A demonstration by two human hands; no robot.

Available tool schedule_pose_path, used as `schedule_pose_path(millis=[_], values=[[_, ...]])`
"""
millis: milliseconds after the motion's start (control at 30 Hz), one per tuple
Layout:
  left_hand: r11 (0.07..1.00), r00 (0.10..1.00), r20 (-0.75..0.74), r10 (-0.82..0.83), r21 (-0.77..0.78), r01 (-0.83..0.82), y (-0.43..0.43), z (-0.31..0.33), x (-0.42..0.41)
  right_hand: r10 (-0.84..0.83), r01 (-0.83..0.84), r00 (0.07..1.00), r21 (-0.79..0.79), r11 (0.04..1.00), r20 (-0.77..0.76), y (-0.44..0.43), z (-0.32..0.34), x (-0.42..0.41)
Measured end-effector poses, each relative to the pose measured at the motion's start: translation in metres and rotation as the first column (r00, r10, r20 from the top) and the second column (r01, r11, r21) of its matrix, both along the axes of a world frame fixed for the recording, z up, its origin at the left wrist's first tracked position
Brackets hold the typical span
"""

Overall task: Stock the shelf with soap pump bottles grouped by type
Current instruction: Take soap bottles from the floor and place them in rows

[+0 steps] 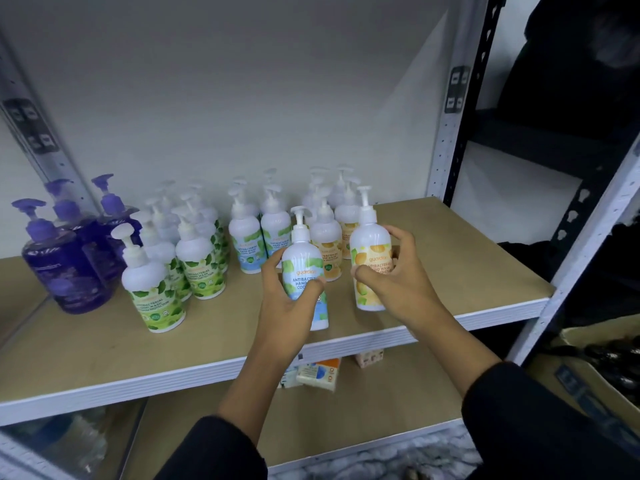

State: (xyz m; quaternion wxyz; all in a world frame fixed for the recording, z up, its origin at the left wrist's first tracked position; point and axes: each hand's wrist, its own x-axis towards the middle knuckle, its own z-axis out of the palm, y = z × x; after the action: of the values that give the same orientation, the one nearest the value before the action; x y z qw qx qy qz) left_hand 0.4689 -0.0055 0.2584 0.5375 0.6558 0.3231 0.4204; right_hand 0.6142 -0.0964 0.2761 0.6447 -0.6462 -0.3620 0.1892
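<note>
Tan shelf board (104, 344) on a metal rack, bottles already grouped behind the hands. Left hand (287, 299) is wrapped around the blue-label bottle (304, 268); right hand (398, 275) grips the orange-label bottle (370, 265). Both are upright, held near the board's front edge. Blue group (259, 237) sits just behind the left hand, orange group (329, 237) between the hands. Risk: tight spacing, so a knuckle or pump head could topple neighbours; crossing hands would mix types.

3 purple bottles (65, 271); green (154, 292), blue (244, 244) and orange ones (325, 247) too blurred to count.
</note>
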Motion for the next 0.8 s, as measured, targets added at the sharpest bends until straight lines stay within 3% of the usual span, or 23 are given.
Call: schedule_pose_path(millis=[233, 633, 800], values=[[0.997, 0.996, 0.064, 0.061, -0.059, -0.057, 0.004, -0.005, 0.018, -0.035, 0.032, 0.994, 0.034, 0.999, 0.105, 0.023, -0.016, 0.019], [0.996, 0.997, 0.039, 0.061, -0.065, -0.058, 0.005, -0.013, 0.019, -0.086, 0.088, 0.978, 0.000, 0.996, 0.191, 0.023, -0.050, 0.030], [0.997, 0.998, 0.034, 0.053, -0.066, -0.051, 0.006, -0.016, 0.016, -0.139, 0.165, 0.959, -0.087, 0.982, 0.247, 0.017, -0.059, 0.027]])
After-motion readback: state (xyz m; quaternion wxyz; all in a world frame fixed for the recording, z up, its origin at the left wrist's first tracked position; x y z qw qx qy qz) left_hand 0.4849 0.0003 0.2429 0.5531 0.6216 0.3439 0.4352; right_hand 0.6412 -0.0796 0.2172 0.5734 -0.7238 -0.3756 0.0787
